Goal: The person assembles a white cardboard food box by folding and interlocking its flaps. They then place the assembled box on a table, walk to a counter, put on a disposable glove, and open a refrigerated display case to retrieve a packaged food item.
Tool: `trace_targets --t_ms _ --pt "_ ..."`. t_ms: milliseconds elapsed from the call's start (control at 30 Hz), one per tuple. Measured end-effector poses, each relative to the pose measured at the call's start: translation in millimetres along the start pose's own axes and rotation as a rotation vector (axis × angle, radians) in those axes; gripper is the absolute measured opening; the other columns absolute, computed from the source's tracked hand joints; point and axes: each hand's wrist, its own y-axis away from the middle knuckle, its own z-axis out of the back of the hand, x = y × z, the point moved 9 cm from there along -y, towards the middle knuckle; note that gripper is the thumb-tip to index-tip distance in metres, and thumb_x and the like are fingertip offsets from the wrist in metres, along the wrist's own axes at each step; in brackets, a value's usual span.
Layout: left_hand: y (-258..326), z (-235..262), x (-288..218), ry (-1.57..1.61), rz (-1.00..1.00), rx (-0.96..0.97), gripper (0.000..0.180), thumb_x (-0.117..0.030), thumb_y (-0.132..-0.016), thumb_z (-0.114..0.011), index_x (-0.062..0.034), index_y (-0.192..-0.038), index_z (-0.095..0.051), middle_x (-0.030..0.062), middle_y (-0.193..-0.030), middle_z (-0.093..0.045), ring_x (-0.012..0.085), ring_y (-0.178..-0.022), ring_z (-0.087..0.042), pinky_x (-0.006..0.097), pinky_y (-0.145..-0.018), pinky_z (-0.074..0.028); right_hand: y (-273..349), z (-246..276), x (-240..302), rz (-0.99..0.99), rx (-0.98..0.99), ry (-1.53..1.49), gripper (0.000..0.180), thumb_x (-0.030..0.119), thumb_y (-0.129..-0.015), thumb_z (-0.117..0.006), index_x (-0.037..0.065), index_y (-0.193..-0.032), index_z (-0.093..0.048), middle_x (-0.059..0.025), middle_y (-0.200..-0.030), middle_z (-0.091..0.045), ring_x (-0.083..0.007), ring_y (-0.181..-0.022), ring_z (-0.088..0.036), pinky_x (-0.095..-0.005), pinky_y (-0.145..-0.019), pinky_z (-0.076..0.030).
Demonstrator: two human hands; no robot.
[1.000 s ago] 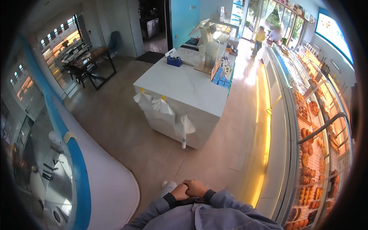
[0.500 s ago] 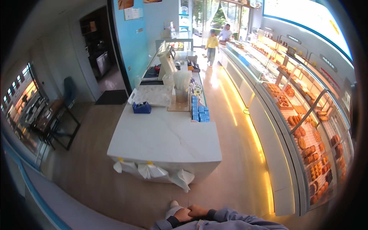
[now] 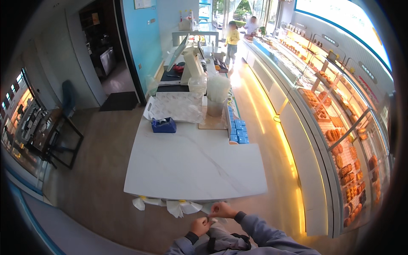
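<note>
We are finding the left hand (image 3: 199, 226) and right hand (image 3: 224, 210) close together, fingers curled (whether anything thin is lying between them, we cannot tell). White bags (image 3: 179, 208) are hanging just beside them at the near end of the counter (image 3: 191, 165), presumably for quick reach. We are noting thin, crinkled, seemingly plastic film, against a smooth, flat top with grey veining.

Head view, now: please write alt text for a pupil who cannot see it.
A person's left hand and right hand are close together, near a white counter holding a blue tape dispenser. To the right, a glass display case holds baked goods.
</note>
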Motion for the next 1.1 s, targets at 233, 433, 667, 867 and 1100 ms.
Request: trace_targets --t_ms 233,433,667,867,1100 --pt "-16 83 13 -0.167 0.05 -0.35 0.057 -0.035 -0.081 -0.075 -0.0032 -0.053 -0.036 0.0158 -0.047 -0.034 0.0316 -0.045 -0.03 0.04 -0.042 -0.029 -48 35 -1 -0.437 0.048 -0.054 0.059 0.054 -0.089 -0.057 0.004 -0.06 -0.065 -0.0022 -0.052 -0.058 -0.0127 -0.043 -0.051 -0.0297 -0.044 -0.041" --pt "-61 102 19 -0.117 0.108 -0.46 0.05 -0.029 -0.086 -0.07 -0.0023 -0.053 -0.044 0.0193 -0.048 -0.041 0.0385 -0.044 -0.044 0.042 -0.043 -0.034 -57 21 -11 -0.635 0.201 0.051 0.077 0.066 -0.093 -0.034 0.006 -0.056 -0.064 -0.0037 -0.053 -0.063 -0.0159 -0.048 -0.062 -0.0301 -0.052 -0.05" --pt "-131 101 45 -0.511 -0.206 -0.582 0.036 -0.01 -0.088 -0.059 -0.0056 -0.054 -0.049 0.0132 -0.043 -0.046 0.0327 -0.037 -0.047 0.039 -0.039 -0.037 -71 27 -20 -0.477 -0.022 0.432 0.082 0.078 -0.086 -0.031 0.013 -0.053 -0.068 0.0 -0.05 -0.062 -0.0185 -0.057 -0.066 -0.0322 -0.065 -0.053" --pt "-135 80 71 -0.763 -0.38 -0.568 0.02 -0.02 -0.089 -0.066 -0.0092 -0.072 -0.062 0.0059 -0.054 -0.054 0.0276 -0.044 -0.051 0.041 -0.043 -0.042 -75 18 -22 -0.337 -0.22 0.329 0.069 0.065 -0.091 -0.042 0.005 -0.067 -0.067 -0.0208 -0.07 -0.065 -0.0371 -0.067 -0.065 -0.0489 -0.066 -0.051" --pt "-124 85 70 -0.613 -0.411 -0.479 0.012 -0.016 -0.086 -0.066 -0.008 -0.077 -0.063 0.0077 -0.059 -0.055 0.0276 -0.049 -0.053 0.041 -0.045 -0.043 -76 -28 -70 -0.336 -0.092 0.437 0.039 0.048 -0.096 -0.044 0.018 -0.099 -0.069 -0.0175 -0.069 -0.061 -0.0375 -0.061 -0.059 -0.0517 -0.054 -0.046"
